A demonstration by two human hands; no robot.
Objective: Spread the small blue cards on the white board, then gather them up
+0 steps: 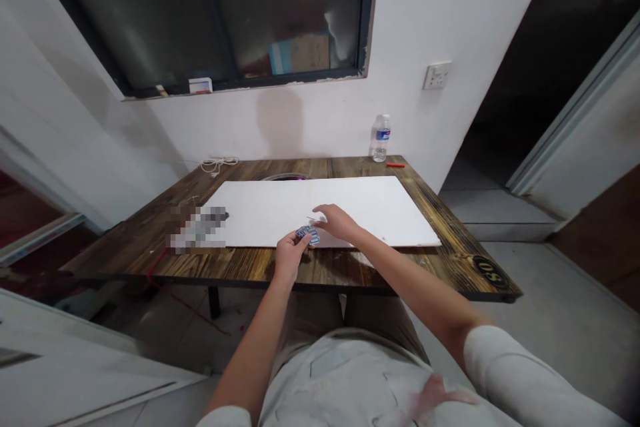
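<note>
My left hand (289,255) is closed on a small flat piece with a blue, white and dark pattern (308,235), held over the front edge of the white board (265,213). My right hand (336,221) is just above and to the right of that piece, its thumb and forefinger drawn together. A thin, dark, needle-like thing (311,218) shows at these fingertips and points left. The picture is too coarse to make out its exact kind, or whether a thread runs between the hands.
The board lies on a dark wooden table (120,247). Blurred-out items (200,227) cover its left end. A water bottle (381,138) and a red pen-like stick (395,165) stand and lie at the back right. A white cord (219,163) is coiled at the back left.
</note>
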